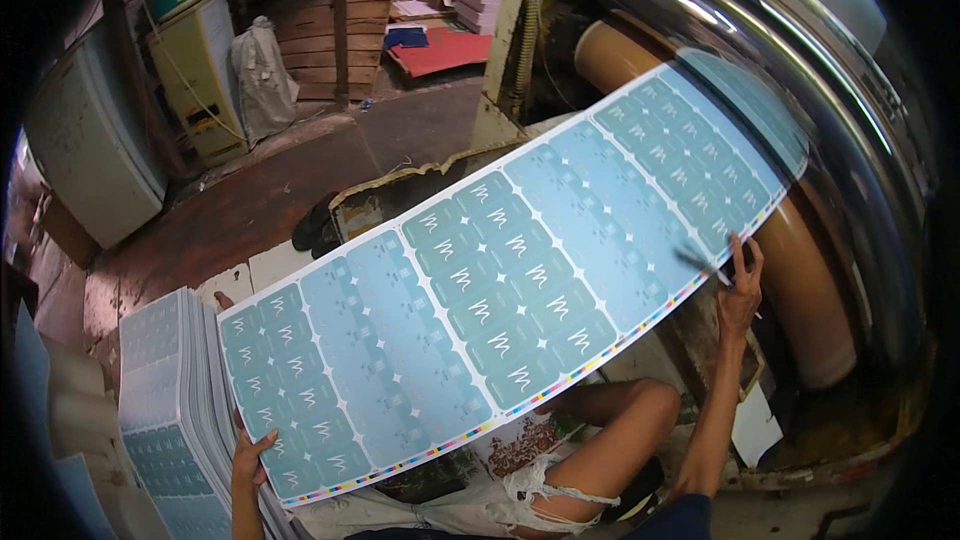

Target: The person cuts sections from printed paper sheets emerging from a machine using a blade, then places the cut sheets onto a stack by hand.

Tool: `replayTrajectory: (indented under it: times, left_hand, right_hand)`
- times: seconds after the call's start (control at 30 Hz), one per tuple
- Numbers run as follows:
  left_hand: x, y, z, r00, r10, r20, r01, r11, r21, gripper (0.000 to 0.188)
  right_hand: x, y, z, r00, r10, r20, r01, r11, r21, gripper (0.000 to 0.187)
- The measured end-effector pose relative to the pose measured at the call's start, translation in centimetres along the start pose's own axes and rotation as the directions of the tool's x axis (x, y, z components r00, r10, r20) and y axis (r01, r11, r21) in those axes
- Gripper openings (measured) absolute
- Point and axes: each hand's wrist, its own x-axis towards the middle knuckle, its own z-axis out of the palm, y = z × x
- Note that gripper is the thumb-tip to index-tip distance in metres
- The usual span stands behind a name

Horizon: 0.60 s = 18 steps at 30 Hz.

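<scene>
A long printed sheet (500, 250) in teal and pale blue, with rows of white script marks, stretches from the lower left up to a shiny roller (760, 50) at the upper right. My left hand (252, 455) pinches its lower left corner, thumb on the printed face. At the sheet's right edge, close to the roller, is my right hand (740, 290), fingers bent and partly raised. Something thin and pale seems to pass through it, too small to name. A dark smear lies on the sheet beside these fingers.
Left of the sheet stands a tall stack of similar prints (165, 410). A brown roll (810, 290) sits beneath the shiny roller. Behind are a grey cabinet (95, 135), a yellowish cabinet (205, 90), a white sack (264, 75) and paper piles (480, 2).
</scene>
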Motion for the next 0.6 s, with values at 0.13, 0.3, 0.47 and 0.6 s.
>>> replayTrajectory:
  times: [0.13, 0.3, 0.47, 0.6]
  left_hand:
    - [-1.1, -2.0, -1.2, 0.995, -0.060, -0.085, 0.062, 0.998, 0.018, 0.044]
    - [-2.4, -2.1, -1.4, 0.986, 0.005, -0.170, 0.011, 0.995, 0.096, 0.044]
    - [-1.6, 1.4, -5.3, 0.982, 0.000, -0.188, 0.018, 0.995, 0.094, 0.046]
    - [-3.4, 2.3, -6.6, 0.967, 0.029, -0.254, 0.012, 0.987, 0.159, 0.046]
  right_hand:
    - [2.2, 4.3, -0.1, 0.961, -0.126, 0.246, 0.048, 0.953, 0.300, 0.053]
    - [7.7, 3.7, -0.6, 0.951, 0.075, 0.301, -0.169, 0.939, 0.299, 0.041]
    - [12.6, -0.3, -0.6, 0.978, 0.162, 0.129, -0.206, 0.826, 0.525, 0.041]
    - [12.2, -1.8, -2.4, 0.983, 0.137, 0.124, -0.181, 0.859, 0.480, 0.035]
